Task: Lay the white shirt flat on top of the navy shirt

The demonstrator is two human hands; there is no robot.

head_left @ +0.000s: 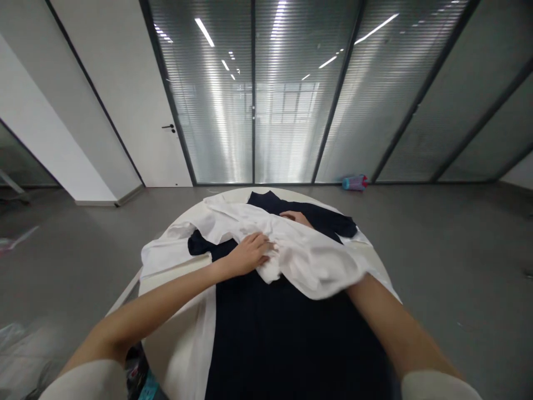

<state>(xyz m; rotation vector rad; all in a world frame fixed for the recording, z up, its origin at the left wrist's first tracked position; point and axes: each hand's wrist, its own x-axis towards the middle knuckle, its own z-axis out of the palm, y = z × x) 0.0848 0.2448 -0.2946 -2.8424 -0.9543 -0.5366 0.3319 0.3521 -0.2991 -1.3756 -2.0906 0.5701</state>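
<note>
Left hand (pixel 249 253) flat, fingers loose on white shirt (pixel 308 255); right hand (pixel 296 218) mostly buried beneath it, grip unclear; dark shirt (pixel 283 333) underneath.

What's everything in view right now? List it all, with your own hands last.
white garment: 1, white, bunched on top of the dark garment, mid-table
dark garment: 1, navy or black, spread flat along the table toward the camera
table: 1, white, round, under both garments
small object: 1, blue and pink, on the floor by the glass wall; too small to identify
door: 1, white with dark handle, back left
glass partition: several dark-framed panels with blinds, across the back
left hand: 1, resting on the white garment
right hand: 1, mostly hidden under the white garment, over the dark garment
</note>
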